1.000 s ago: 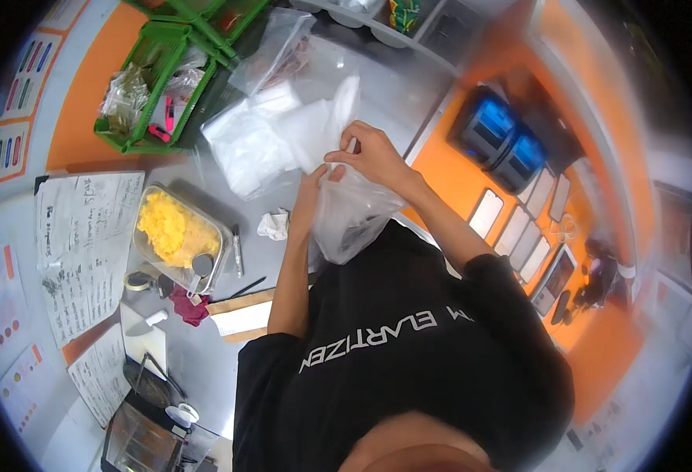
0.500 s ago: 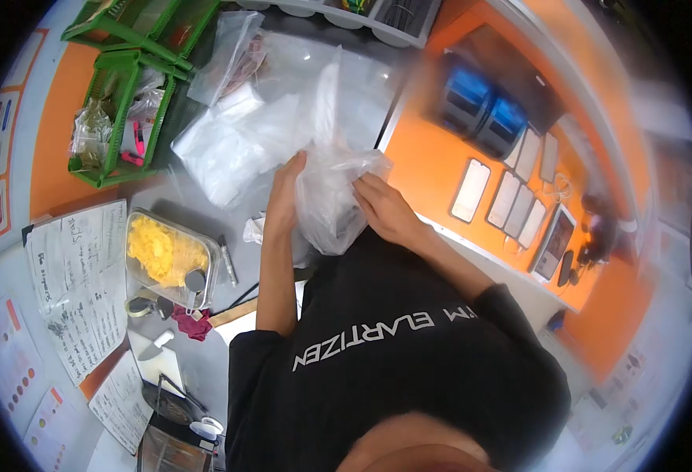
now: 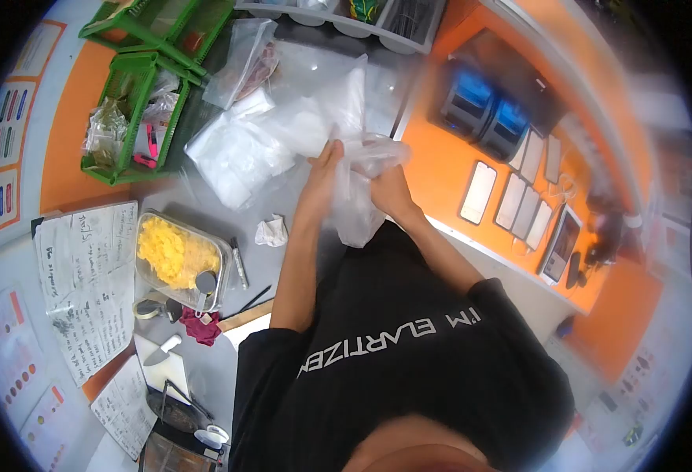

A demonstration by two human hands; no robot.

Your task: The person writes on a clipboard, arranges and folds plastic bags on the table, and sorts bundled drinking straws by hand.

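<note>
Well, grey counter [image 3: 267, 263]: it runs before the person [image 3: 409, 362] I'm watching.
White plastic bundle [image 3: 232, 165]: lying on it.
Clear bag [image 3: 352, 208]: right of the bundle, close to the person's chest.
Left hand [image 3: 324, 173]: pinching the bag's side between thumb and fingers.
Right hand [image 3: 393, 194]: at its mouth; plastic veils the fingers, so I can't tell their hold.
Crumpled white wad [image 3: 271, 230]: on the counter, by the left arm [image 3: 296, 256].
</note>
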